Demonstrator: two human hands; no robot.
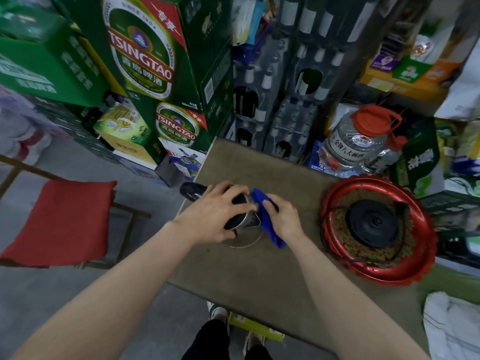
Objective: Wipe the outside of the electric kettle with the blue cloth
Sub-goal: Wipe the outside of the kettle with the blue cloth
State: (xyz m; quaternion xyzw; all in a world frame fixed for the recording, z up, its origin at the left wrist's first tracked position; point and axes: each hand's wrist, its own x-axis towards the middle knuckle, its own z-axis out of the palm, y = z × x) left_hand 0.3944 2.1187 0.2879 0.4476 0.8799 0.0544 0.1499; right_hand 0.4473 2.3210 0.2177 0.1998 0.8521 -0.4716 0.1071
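Note:
A steel electric kettle (246, 221) with a black lid and black handle (192, 191) stands near the left edge of the brown table (259, 268). My left hand (215, 214) lies on top of the kettle, gripping its lid. My right hand (281, 216) presses a blue cloth (267, 222) against the kettle's right side by the spout. The cloth's lower end hangs down to the tabletop. My hands hide much of the kettle body.
The kettle's black base (371, 222) sits in a red round tray (332, 245) at the right. A big water jug (355, 141) stands behind it. Green beer boxes (145, 58) are stacked at the back left, a red-cushioned chair (59, 222) at the left, and a white cloth (452, 326) at the lower right.

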